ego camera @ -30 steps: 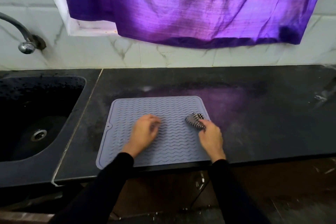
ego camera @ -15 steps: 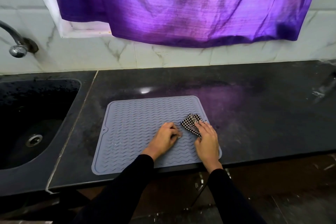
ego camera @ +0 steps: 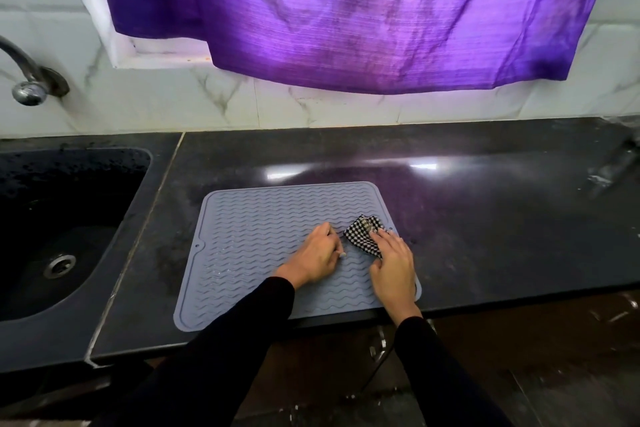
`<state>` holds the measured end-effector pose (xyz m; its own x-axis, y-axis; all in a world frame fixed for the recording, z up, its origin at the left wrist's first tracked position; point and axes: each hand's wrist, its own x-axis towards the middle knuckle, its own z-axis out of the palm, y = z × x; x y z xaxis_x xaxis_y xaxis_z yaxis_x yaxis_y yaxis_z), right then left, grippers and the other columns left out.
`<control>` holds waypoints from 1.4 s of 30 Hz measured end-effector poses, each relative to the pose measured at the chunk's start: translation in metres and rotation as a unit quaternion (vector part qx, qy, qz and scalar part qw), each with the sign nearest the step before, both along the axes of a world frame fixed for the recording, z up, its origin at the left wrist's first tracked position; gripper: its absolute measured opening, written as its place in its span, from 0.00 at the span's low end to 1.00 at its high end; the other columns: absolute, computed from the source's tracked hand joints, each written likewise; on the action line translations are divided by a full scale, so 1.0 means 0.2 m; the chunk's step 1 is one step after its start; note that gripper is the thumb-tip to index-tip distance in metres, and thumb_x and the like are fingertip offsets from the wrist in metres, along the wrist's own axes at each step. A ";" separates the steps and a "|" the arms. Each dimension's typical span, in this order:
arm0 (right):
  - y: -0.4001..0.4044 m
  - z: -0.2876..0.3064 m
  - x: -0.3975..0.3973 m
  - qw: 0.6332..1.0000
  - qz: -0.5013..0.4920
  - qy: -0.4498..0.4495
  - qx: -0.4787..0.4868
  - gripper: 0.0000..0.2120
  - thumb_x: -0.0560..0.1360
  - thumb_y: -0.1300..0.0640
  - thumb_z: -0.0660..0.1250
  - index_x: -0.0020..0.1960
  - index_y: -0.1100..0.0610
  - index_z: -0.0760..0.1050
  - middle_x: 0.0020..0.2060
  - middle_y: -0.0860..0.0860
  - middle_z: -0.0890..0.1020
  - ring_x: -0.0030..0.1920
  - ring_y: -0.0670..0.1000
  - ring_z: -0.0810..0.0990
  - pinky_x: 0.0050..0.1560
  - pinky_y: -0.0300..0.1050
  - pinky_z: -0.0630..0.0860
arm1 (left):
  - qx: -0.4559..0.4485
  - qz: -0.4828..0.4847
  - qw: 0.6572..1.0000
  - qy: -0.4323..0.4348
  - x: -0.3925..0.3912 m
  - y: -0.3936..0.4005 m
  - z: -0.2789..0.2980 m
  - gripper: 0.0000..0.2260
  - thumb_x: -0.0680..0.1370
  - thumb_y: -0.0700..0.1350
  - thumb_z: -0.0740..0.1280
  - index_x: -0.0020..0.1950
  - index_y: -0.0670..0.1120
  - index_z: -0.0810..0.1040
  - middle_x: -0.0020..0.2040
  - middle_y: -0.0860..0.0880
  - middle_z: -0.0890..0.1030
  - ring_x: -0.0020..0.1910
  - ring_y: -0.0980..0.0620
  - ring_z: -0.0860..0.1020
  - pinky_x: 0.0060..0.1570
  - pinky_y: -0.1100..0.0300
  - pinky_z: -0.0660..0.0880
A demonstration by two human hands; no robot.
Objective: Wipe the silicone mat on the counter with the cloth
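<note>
A grey-blue silicone mat with wavy ridges lies on the black counter, its front edge at the counter's lip. A small black-and-white checked cloth sits bunched on the mat's right side. My right hand presses on the cloth's near part with fingers laid flat over it. My left hand rests on the mat just left of the cloth, fingers curled, its fingertips close to the cloth's left corner. Both arms wear black sleeves.
A dark sink with a drain lies to the left, under a metal tap. A purple curtain hangs over the white tiled wall behind. Bare counter stretches right of the mat.
My left hand has moved right across the mat toward the cloth. The right hand has flattened onto the cloth, which now lies more spread out at the mat's right side.
</note>
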<state>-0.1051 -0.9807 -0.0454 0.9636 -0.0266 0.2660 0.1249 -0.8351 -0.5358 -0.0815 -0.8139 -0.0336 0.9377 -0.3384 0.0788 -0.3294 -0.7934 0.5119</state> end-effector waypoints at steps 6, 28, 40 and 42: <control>0.01 0.03 0.00 0.999 -0.007 -0.010 0.043 0.24 0.69 0.71 0.61 0.64 0.58 0.74 0.64 0.55 0.76 0.67 0.55 0.70 0.70 0.46 0.59 | -0.080 0.088 0.992 -0.036 -0.11 0.13 0.08 0.05 0.79 0.35 0.54 0.45 0.44 0.64 0.46 0.47 0.66 0.44 0.52 0.65 0.44 0.63 0.62; 0.26 0.12 -0.17 0.928 0.157 -0.045 -0.334 0.16 0.70 0.58 0.58 0.50 0.47 0.82 0.54 0.49 0.83 0.56 0.57 0.79 0.62 0.51 0.68 | 0.104 0.289 0.951 -0.023 -0.35 0.96 -0.10 0.20 0.81 0.46 0.51 0.74 0.53 0.62 0.76 0.50 0.60 0.75 0.49 0.56 0.72 0.48 0.52; 0.82 0.21 -0.27 0.978 0.178 0.107 -0.035 0.28 0.69 0.69 0.60 0.62 0.45 0.76 0.65 0.48 0.74 0.66 0.52 0.71 0.66 0.43 0.65 | 0.115 0.221 0.968 -0.021 -0.39 1.12 -0.11 0.29 0.75 0.51 0.39 0.76 0.47 0.54 0.76 0.51 0.56 0.75 0.55 0.53 0.73 0.55 0.47; 0.84 0.13 -0.32 0.961 0.214 0.082 -0.155 0.29 0.68 0.66 0.60 0.63 0.43 0.73 0.69 0.45 0.70 0.72 0.51 0.63 0.73 0.46 0.54 | 0.108 0.218 0.970 -0.019 -0.39 1.12 -0.10 0.28 0.76 0.52 0.41 0.76 0.47 0.54 0.77 0.51 0.55 0.76 0.55 0.52 0.73 0.55 0.46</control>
<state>-0.1681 -0.8131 -0.0195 0.8983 0.4375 0.0405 0.4273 -0.8485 -0.3121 -0.1602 -0.5894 -0.0540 0.9931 0.0781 0.0869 0.0472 -0.9487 0.3126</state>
